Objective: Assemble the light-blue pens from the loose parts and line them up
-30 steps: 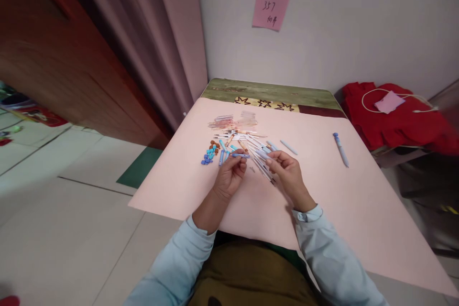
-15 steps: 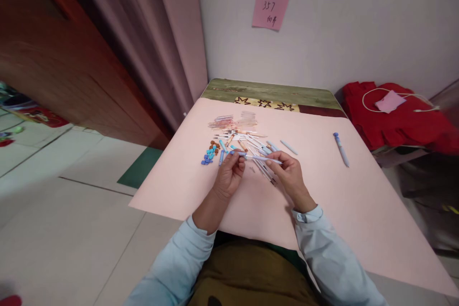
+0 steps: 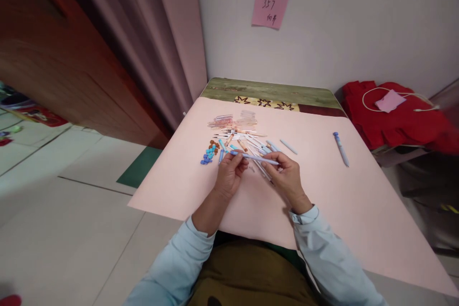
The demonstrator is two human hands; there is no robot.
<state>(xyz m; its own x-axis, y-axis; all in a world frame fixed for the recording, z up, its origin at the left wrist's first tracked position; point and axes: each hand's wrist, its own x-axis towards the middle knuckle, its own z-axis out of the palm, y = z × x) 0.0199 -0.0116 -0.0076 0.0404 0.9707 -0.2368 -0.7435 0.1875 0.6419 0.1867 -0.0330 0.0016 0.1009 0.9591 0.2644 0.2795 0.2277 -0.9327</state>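
Note:
Between my hands, above the table, is a light blue pen (image 3: 255,157) with a darker blue upper part. My left hand (image 3: 231,172) pinches the darker end. My right hand (image 3: 285,174) grips the pale barrel near its other end. Behind and beneath them lie loose pen parts: white refills (image 3: 255,143) with dark tips, blue and brown barrel pieces (image 3: 243,146), and a pile of clear tubes (image 3: 229,121). Left of these sit small brown, turquoise and blue caps (image 3: 210,153). A pale blue barrel (image 3: 289,147) lies just beyond my right hand.
A whole blue pen (image 3: 341,149) lies alone at the right on the pink table cover (image 3: 344,220). Red cloth (image 3: 401,124) with a white cord is beyond the table's right edge. A curtain (image 3: 161,33) and wooden door (image 3: 71,71) stand at the left.
The two pen parts, with a narrow section showing between them before, are now joined closely. My right hand has moved slightly left, toward my left hand.

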